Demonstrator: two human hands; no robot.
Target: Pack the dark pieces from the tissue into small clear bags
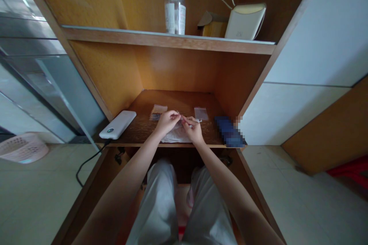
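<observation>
My left hand (169,121) and my right hand (192,127) meet over the cabinet's lower shelf, fingertips pinched close together. Whatever they grip between them is too small to make out. A bit of white shows at the right fingers. Beneath both hands lies a crumpled, whitish clear plastic sheet or bag (174,134). Just beyond my left hand is a small zip bag (156,112) with dark thin pieces in it. Another small clear zip bag (201,113) lies flat past my right hand.
On the lower shelf, a white power bank (117,124) with a black cable sits left; a dark blue pixelated object (230,131) lies right. The upper shelf (115,35) holds a clear bottle (175,10), a cream device with a strap (245,22) and a box (214,27). A pink basket (23,148) stands left.
</observation>
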